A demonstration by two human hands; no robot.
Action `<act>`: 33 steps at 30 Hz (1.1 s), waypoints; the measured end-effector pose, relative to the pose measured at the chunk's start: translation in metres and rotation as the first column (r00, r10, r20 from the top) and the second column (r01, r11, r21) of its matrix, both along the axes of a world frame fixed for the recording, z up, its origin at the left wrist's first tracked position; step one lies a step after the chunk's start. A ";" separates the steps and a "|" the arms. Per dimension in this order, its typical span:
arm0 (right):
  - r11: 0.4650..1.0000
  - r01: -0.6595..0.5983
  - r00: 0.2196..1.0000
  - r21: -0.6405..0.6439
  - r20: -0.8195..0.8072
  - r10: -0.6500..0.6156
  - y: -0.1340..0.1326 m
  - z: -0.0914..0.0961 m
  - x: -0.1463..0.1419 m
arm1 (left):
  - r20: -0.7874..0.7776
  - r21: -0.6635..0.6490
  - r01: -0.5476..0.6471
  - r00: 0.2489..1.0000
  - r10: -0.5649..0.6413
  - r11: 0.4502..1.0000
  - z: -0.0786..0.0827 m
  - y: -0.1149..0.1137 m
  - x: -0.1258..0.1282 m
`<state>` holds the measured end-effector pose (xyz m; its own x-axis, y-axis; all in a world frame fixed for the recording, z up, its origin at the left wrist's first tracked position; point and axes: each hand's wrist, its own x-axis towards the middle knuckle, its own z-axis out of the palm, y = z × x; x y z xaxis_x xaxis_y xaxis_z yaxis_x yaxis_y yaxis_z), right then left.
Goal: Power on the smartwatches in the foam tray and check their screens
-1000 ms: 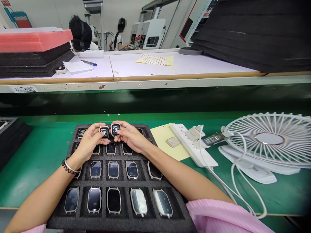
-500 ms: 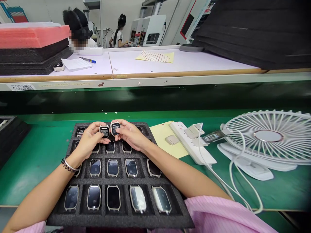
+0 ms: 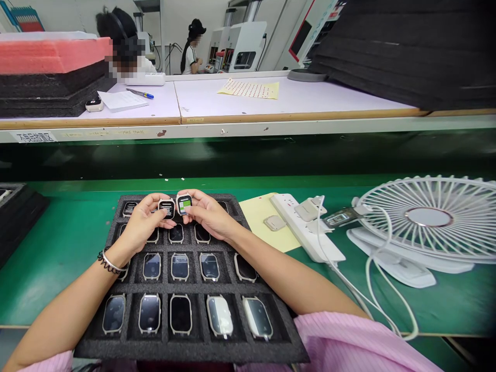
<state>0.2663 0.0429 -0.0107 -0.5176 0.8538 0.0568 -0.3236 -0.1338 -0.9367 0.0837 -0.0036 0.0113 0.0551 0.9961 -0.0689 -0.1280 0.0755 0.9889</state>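
Two strapless smartwatches with lit screens are held side by side over the back of a black foam tray [image 3: 163, 351]. My left hand [image 3: 144, 221] grips one smartwatch [image 3: 166, 205], its thumb at the screen's edge; white text fills that dark screen. In my right hand [image 3: 209, 216] is the other smartwatch [image 3: 183, 200], showing green and white blocks, with the thumb on its lower edge. Below them, several watch bodies such as this dark-screened watch [image 3: 181, 315] lie in separate compartments. My forearms cover parts of the tray's sides.
Right of the tray lie a yellow sheet [image 3: 253, 217] with a small beige piece [image 3: 274, 223], a white power strip [image 3: 298, 227] with cables, and a white fan [image 3: 465, 222]. Foam stacks [image 3: 50, 93] stand on the shelf [image 3: 318, 101]. Two people sit beyond it.
The screen of the watch in my right hand has gone from white text to green and white blocks. Both hands stay nearly in place. The farther person has shifted posture.
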 end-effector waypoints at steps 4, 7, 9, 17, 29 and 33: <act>1.000 -0.015 1.000 0.015 -0.003 0.015 0.000 0.000 0.000 | 0.005 0.007 0.001 1.000 -0.001 1.000 0.000 0.001 0.000; 0.999 -0.027 0.999 0.039 -0.021 0.028 0.000 -0.001 0.000 | 0.004 0.026 0.006 1.000 -0.006 1.000 0.000 0.001 -0.001; 0.998 -0.022 0.999 0.054 -0.026 0.024 0.000 -0.002 0.000 | 0.002 0.030 0.006 1.000 -0.006 1.000 -0.001 0.001 -0.001; 0.998 0.042 0.999 -0.036 0.026 -0.041 0.002 -0.004 -0.003 | 0.053 -0.021 0.031 0.998 -0.030 0.999 0.000 0.001 -0.001; 1.000 0.015 0.999 0.020 0.041 -0.016 0.001 -0.005 0.000 | 0.046 -0.010 0.052 0.998 -0.052 0.999 0.001 0.000 -0.001; 1.000 0.006 0.999 0.019 0.035 -0.006 0.001 -0.004 0.000 | 0.049 -0.011 0.050 0.998 -0.050 0.999 0.001 0.000 -0.001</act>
<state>0.2668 0.0438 -0.0148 -0.5144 0.8558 0.0551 -0.2914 -0.1141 -0.9498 0.0829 -0.0041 0.0124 0.1084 0.9911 -0.0767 -0.1719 0.0947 0.9806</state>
